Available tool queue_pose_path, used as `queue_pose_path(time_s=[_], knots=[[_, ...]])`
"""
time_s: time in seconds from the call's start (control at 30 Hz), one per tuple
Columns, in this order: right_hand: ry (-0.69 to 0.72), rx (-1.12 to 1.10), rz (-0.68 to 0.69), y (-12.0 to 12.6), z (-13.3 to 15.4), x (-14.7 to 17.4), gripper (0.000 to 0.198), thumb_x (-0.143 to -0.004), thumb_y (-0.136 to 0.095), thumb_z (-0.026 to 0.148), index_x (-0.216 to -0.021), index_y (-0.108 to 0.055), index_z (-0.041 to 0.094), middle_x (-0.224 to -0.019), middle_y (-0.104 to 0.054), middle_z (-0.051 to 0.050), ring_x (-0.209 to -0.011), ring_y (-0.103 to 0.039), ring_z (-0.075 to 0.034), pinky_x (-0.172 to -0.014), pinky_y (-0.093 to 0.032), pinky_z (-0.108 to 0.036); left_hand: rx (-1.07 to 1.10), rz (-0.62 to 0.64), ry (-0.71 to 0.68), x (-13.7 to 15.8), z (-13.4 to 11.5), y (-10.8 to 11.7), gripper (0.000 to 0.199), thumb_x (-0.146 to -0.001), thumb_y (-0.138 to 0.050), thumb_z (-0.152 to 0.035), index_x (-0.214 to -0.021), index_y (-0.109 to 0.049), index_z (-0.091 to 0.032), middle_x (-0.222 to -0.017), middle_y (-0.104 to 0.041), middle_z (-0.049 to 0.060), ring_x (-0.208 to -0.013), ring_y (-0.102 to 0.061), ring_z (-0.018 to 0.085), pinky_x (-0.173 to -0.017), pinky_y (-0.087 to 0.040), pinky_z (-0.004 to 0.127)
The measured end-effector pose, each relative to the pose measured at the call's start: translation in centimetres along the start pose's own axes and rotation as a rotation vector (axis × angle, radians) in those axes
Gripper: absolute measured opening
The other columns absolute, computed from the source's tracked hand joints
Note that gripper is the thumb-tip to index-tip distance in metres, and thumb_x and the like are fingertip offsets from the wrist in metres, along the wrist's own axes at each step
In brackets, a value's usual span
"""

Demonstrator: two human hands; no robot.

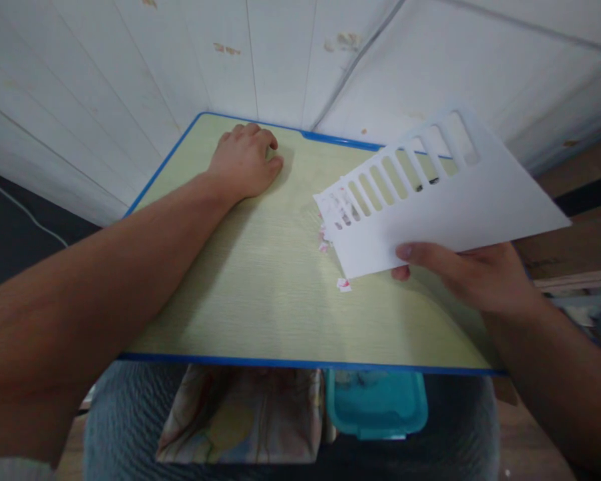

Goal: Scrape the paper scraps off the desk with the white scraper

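My right hand [461, 270] grips a white card [431, 220] by its lower edge, thumb on top and fingers beneath. A row of rounded slots is cut through the card, growing longer towards the right. The card is held tilted above a pale green tabletop [270, 280]. Small white and pink paper scraps [344, 285] lie on the tabletop by the card's left end, some partly hidden by it. Towards the far left of the table rests my left hand [248, 157], fingers loosely bent, thumb apart, with nothing visible in it.
Blue edging [280, 363] borders the table. A white panelled wall [275, 60] stands behind, with a grey cable [350, 70] running down it. Below the front edge are a turquoise container [378, 407] and a patterned cloth-like item [245, 414]. Cardboard boxes [581, 250] stand at right.
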State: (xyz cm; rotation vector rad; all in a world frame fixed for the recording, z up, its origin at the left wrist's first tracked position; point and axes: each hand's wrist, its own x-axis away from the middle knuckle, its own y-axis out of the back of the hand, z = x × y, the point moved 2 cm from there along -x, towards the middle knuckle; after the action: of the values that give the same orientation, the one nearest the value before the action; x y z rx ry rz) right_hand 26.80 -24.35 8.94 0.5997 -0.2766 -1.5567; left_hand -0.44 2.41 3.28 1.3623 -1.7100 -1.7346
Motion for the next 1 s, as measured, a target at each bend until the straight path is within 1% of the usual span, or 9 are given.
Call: queue_pose_path(time_s=[0.1, 0.2, 0.37, 0.53, 0.6, 0.7, 0.77, 0.9, 1.0], knots=[[-0.013, -0.015, -0.01, 0.1, 0.4, 0.5, 0.031, -0.095, -0.083, 0.027, -0.064, -0.078, 0.031, -0.066, -0.079, 0.002, -0.066, -0.078, -0.024, -0.076, -0.068, -0.037, 0.008, -0.014, -0.009, -0.2, 0.3, -0.2, 0.038, -0.108, -0.062, -0.042, -0.138, -0.082, -0.028, -0.14, -0.077, 0.01, -0.139, -0.066, 0.04, -0.122, -0.052, 0.057], [-0.016, 0.038, -0.018, 0.0, 0.4, 1.7, 0.034, -0.099, -0.081, 0.029, -0.065, -0.078, 0.03, -0.068, -0.08, 0.002, -0.07, -0.079, -0.025, -0.083, -0.068, -0.039, 0.005, -0.005, 0.004, -0.3, 0.2, -0.1, 0.04, -0.108, -0.062, -0.042, -0.139, -0.082, -0.026, -0.142, -0.077, 0.012, -0.139, -0.066, 0.04, -0.122, -0.052, 0.057], [-0.11, 0.09, -0.122, -0.1, -1.0, 5.1, 0.036, -0.1, -0.084, 0.038, -0.066, -0.079, 0.03, -0.069, -0.079, -0.001, -0.073, -0.078, -0.028, -0.082, -0.068, -0.042, -0.041, 0.034, 0.034, -0.2, -0.7, 0.4, 0.046, -0.111, -0.06, -0.039, -0.145, -0.081, -0.017, -0.149, -0.074, 0.018, -0.144, -0.065, 0.042, -0.123, -0.053, 0.059], [-0.143, 0.067, -0.221, -0.5, -2.4, 7.1, 0.042, -0.104, -0.082, 0.044, -0.065, -0.078, 0.029, -0.068, -0.078, -0.002, -0.072, -0.077, -0.027, -0.093, -0.067, -0.044, -0.048, 0.034, 0.059, -0.2, -0.9, 0.5, 0.043, -0.11, -0.062, -0.036, -0.146, -0.081, -0.019, -0.149, -0.074, 0.017, -0.143, -0.065, 0.039, -0.124, -0.052, 0.057], [-0.145, 0.039, -0.227, -0.8, -2.5, 7.1, 0.045, -0.105, -0.081, 0.046, -0.064, -0.08, 0.028, -0.068, -0.079, -0.003, -0.069, -0.077, -0.026, -0.09, -0.068, -0.042, -0.054, 0.029, 0.062, -0.2, -1.0, 0.6, 0.043, -0.111, -0.063, -0.035, -0.146, -0.081, -0.018, -0.15, -0.074, 0.017, -0.142, -0.065, 0.038, -0.124, -0.053, 0.056], [-0.156, 0.004, -0.225, -1.2, -2.4, 6.6, 0.044, -0.104, -0.082, 0.049, -0.065, -0.082, 0.028, -0.067, -0.08, -0.003, -0.064, -0.076, -0.025, -0.078, -0.068, -0.04, -0.064, 0.033, 0.077, -0.1, -1.1, 0.7, 0.045, -0.111, -0.062, -0.034, -0.148, -0.08, -0.016, -0.151, -0.074, 0.018, -0.142, -0.065, 0.038, -0.124, -0.053, 0.054], [-0.149, 0.013, -0.229, -1.2, -2.4, 6.6, 0.042, -0.103, -0.082, 0.046, -0.064, -0.082, 0.029, -0.066, -0.08, -0.003, -0.063, -0.075, -0.025, -0.077, -0.067, -0.039, -0.067, 0.038, 0.088, 0.0, -1.2, 0.8, 0.046, -0.111, -0.062, -0.033, -0.149, -0.079, -0.015, -0.153, -0.074, 0.018, -0.142, -0.065, 0.038, -0.124, -0.053, 0.054], [-0.129, 0.07, -0.256, -0.8, -2.6, 7.1, 0.04, -0.102, -0.079, 0.037, -0.063, -0.08, 0.03, -0.068, -0.08, -0.001, -0.072, -0.078, -0.026, -0.092, -0.065, -0.041, -0.053, 0.04, 0.079, 0.0, -1.3, 0.9, 0.045, -0.111, -0.061, -0.034, -0.149, -0.079, -0.017, -0.154, -0.073, 0.017, -0.142, -0.064, 0.038, -0.124, -0.052, 0.054], [-0.142, 0.083, -0.248, -0.6, -3.0, 7.5, 0.039, -0.103, -0.078, 0.035, -0.064, -0.08, 0.03, -0.07, -0.081, -0.001, -0.076, -0.078, -0.027, -0.1, -0.063, -0.042, -0.039, 0.047, 0.087, 0.1, -1.3, 1.0, 0.047, -0.111, -0.06, -0.036, -0.15, -0.078, -0.016, -0.153, -0.072, 0.017, -0.143, -0.063, 0.038, -0.125, -0.05, 0.054]])
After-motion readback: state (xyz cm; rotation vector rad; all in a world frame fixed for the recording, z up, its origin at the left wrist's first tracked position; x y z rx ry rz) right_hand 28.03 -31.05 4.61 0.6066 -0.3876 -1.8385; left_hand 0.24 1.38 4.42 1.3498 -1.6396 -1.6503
